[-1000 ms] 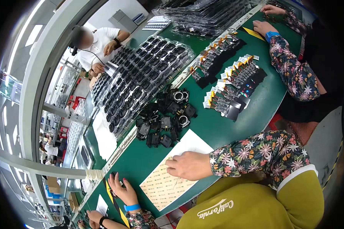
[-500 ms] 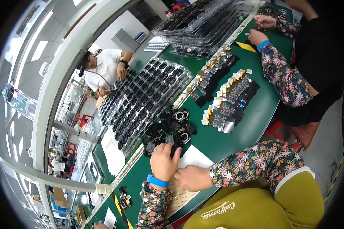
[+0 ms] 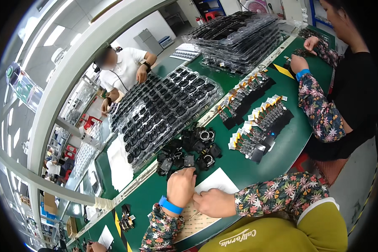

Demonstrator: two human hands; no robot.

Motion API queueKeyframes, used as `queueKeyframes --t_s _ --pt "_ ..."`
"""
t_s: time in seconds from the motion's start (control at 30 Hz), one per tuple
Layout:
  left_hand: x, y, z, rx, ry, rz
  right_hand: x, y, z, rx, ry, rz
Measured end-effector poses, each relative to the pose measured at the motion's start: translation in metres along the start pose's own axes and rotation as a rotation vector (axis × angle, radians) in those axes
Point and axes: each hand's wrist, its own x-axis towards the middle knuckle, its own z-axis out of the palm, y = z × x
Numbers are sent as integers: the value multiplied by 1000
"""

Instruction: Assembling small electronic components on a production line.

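Drawn over from beside the yellow-and-black striped tape (image 3: 123,237) a second ago, the left hand (image 3: 181,185), with a blue wristband (image 3: 171,205), is now at the near edge of a heap of black plastic housings with silvery rings (image 3: 189,160), close against the right hand (image 3: 215,203). Its fingers curl downward; from where I stand, I cannot tell whether they grip anything. The right hand rests half-closed on a flat white-and-tan printed paper sheet (image 3: 218,179), perhaps to keep it from sliding; any pinch is hidden. The sheet lies on the green tabletop (image 3: 262,173), with the heap just beyond, probably for short reaches. Farther right, small wired parts with white and orange tags (image 3: 262,122) lie in slanting rows, likely so each can be picked singly.
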Motion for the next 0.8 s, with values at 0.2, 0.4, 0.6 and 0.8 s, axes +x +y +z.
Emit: queueKeyframes --t_s 0.2,0.4,0.6,0.8 --pt "-12 15 -27 -76 201 125 -1 18 -16 -23 122 76" --pt "-58 19 -26 -103 154 -49 -29 30 -59 -135 340 323" --pt "-61 17 -10 -564 47 -119 -58 46 -86 -381 264 758" --pt "-63 8 4 -818 128 -137 -52 53 -79 -445 218 727"
